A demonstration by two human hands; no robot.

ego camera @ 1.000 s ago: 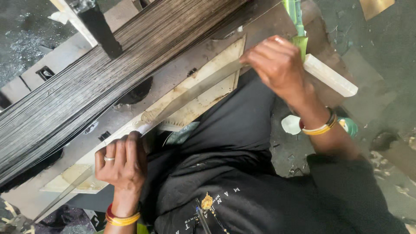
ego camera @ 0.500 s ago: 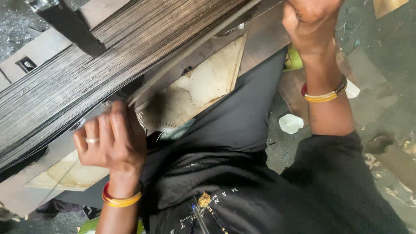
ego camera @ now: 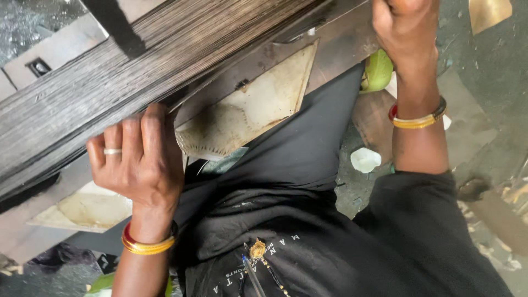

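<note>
A wide sheet of taut dark threads (ego camera: 165,60) runs slantwise across the upper left. My left hand (ego camera: 137,159), with a ring and red and gold bangles, curls its fingers over the lower edge of that sheet and grips it. My right hand (ego camera: 404,22) is a closed fist at the top edge, beside the brown wooden beam (ego camera: 330,38). What it holds is cut off by the picture's edge. A stained pale cardboard sheet (ego camera: 258,104) lies under the beam, between the two hands.
A black bar (ego camera: 113,22) crosses the threads at the top. A green rounded object (ego camera: 378,70) and a crumpled white scrap (ego camera: 365,159) lie near my right forearm. My black shirt with a pen (ego camera: 253,275) fills the bottom. The floor at the right is dirty.
My left hand has risen from the cardboard to grip the edge of the threads. My right hand has moved up to the top edge, and the pale bar it held is out of sight.
</note>
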